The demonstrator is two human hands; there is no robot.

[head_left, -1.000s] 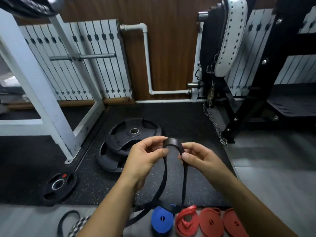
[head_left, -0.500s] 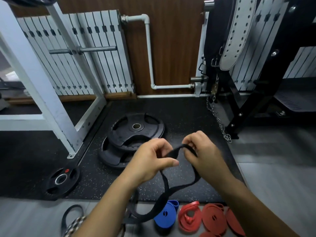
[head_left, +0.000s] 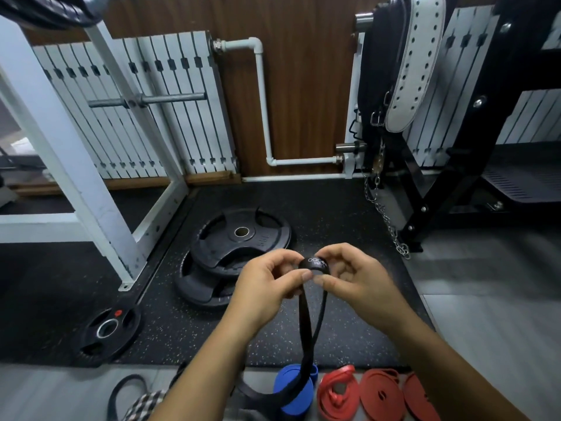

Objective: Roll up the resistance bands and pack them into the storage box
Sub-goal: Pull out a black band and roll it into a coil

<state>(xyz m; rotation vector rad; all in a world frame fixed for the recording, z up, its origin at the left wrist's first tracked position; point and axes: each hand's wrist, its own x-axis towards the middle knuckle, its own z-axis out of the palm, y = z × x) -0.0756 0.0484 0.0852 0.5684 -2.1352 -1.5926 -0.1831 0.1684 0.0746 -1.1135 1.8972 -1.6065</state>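
head view: both hands [head_left: 267, 287] [head_left: 355, 281] pinch black band's [head_left: 314, 264] rolled end.

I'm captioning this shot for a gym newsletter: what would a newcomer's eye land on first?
Mid-frame, the left hand and right hand pinch the small rolled end of a black band, its loop hanging down. Behind them, stacked weight plates lie on the speckled mat; along the bottom edge sit a blue roll and red bands.
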